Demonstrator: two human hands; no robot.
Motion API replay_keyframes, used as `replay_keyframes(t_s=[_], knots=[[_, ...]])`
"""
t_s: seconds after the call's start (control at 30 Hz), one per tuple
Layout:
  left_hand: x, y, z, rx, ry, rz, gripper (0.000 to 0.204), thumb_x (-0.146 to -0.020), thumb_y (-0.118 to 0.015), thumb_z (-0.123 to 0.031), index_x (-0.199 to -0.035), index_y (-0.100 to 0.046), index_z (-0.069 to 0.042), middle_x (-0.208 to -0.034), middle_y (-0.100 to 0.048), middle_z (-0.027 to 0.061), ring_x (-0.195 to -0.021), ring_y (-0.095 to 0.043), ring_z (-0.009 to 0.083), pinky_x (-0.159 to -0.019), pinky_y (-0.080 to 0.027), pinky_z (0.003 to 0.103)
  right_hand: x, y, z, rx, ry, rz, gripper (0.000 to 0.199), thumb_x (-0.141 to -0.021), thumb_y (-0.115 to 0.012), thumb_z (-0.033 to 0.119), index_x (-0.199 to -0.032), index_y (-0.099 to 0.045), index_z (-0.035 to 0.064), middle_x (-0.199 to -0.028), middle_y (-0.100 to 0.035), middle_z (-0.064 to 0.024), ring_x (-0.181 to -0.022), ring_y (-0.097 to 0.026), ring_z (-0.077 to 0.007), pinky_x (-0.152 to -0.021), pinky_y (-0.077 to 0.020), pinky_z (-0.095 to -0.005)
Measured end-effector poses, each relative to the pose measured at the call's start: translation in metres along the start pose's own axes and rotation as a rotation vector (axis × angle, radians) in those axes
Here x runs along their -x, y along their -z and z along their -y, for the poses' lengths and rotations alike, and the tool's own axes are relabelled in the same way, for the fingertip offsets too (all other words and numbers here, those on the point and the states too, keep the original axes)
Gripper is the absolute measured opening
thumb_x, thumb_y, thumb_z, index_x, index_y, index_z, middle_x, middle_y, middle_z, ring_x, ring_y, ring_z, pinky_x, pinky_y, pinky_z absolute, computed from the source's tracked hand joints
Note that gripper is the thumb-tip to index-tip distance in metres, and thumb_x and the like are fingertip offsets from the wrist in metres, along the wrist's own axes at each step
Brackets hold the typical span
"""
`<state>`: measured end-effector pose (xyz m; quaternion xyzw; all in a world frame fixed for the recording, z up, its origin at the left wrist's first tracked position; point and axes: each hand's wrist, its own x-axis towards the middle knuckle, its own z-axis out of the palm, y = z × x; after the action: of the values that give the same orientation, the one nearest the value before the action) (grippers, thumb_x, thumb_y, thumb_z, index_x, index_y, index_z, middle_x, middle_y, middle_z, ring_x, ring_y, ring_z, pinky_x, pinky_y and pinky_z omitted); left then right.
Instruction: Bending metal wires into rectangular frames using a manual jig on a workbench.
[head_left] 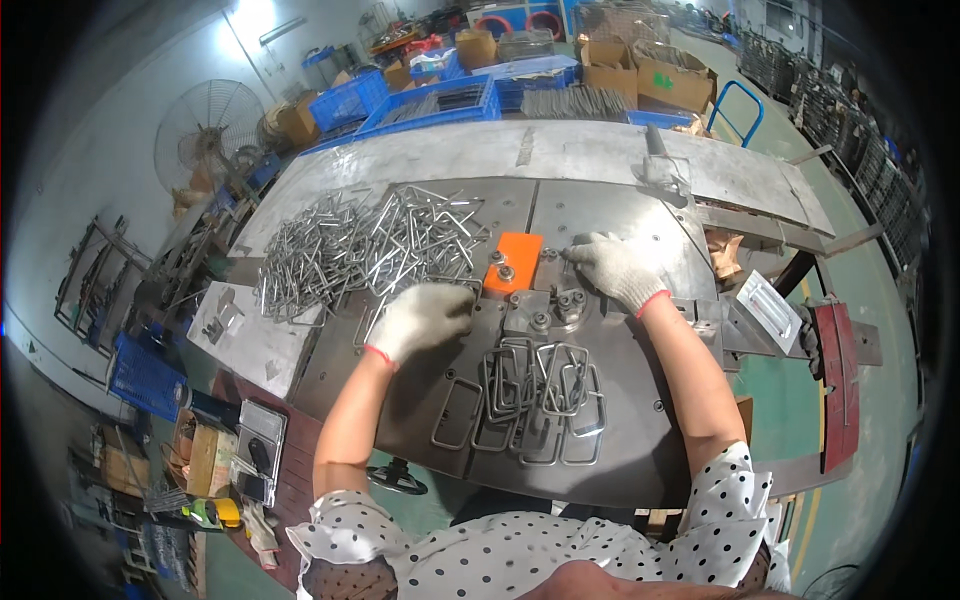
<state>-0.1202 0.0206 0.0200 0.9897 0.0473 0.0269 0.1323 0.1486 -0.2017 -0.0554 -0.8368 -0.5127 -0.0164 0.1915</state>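
My left hand (428,318), in a white knit glove, is closed with curled fingers at the near edge of a heap of bent metal wire pieces (370,250). What it holds, if anything, is hidden. In a matching glove, my right hand (615,266) has its fingers drawn together beside the small bolted parts right of an orange block (515,262). Its fingertips are too small to show what they grip. Between the hands sits a metal bending fixture (545,312) with round posts. Nearer me, several rectangular wire frames (535,400) lie overlapping on the steel tabletop (630,440).
Blue crates (430,108) and cardboard boxes (675,78) stand beyond the table. A wall-side fan (208,135) is at far left. Below the table's near edge is a black handwheel (397,477). A red metal piece (836,385) stands at right.
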Motion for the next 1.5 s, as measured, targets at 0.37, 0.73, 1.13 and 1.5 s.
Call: replay_keyframes(t_s=[0.37, 0.73, 1.13, 1.5], knots=[[0.015, -0.021, -0.016, -0.042, -0.013, -0.116, 0.027, -0.085, -0.066, -0.019, -0.109, -0.064, -0.007, -0.096, -0.07, 0.0195, -0.091, -0.068, 0.0417, -0.078, -0.055, 0.05, 0.003, 0.001, 0.0, 0.004, -0.012, -0.025, 0.036, -0.094, -0.058, 0.023, -0.127, -0.074, 0.023, -0.134, -0.065, -0.0102, -0.124, -0.058, -0.0333, -0.105, -0.0458, -0.0456], [0.024, -0.015, -0.009, -0.053, -0.09, -0.051, 0.037, -0.085, -0.067, -0.017, -0.121, -0.065, -0.009, -0.102, -0.072, 0.0186, -0.097, -0.069, 0.0399, -0.082, -0.057, 0.048, 0.003, -0.001, -0.001, 0.023, -0.011, -0.036, 0.037, -0.094, -0.059, 0.024, -0.128, -0.073, 0.0239, -0.137, -0.064, -0.0097, -0.124, -0.058, -0.0328, -0.105, -0.0461, -0.0464], [0.051, 0.043, -0.019, 0.183, 0.228, -0.252, 0.035, -0.088, -0.059, -0.015, -0.12, -0.068, -0.007, -0.109, -0.073, 0.0153, -0.099, -0.072, 0.0301, -0.09, -0.055, 0.038, 0.008, 0.002, 0.001, 0.048, -0.037, -0.058, 0.035, -0.094, -0.059, 0.024, -0.124, -0.075, 0.0273, -0.121, -0.067, -0.0083, -0.119, -0.061, -0.0303, -0.101, -0.0483, -0.0458], [0.041, 0.073, -0.002, 0.049, 0.317, -0.168, 0.025, -0.092, -0.063, -0.022, -0.108, -0.072, -0.004, -0.098, -0.073, 0.0106, -0.093, -0.069, 0.02, -0.085, -0.053, 0.033, 0.007, 0.0, -0.001, 0.044, -0.008, -0.075, 0.034, -0.095, -0.059, 0.026, -0.124, -0.074, 0.0264, -0.119, -0.067, -0.0095, -0.117, -0.061, -0.0311, -0.1, -0.0482, -0.0463]])
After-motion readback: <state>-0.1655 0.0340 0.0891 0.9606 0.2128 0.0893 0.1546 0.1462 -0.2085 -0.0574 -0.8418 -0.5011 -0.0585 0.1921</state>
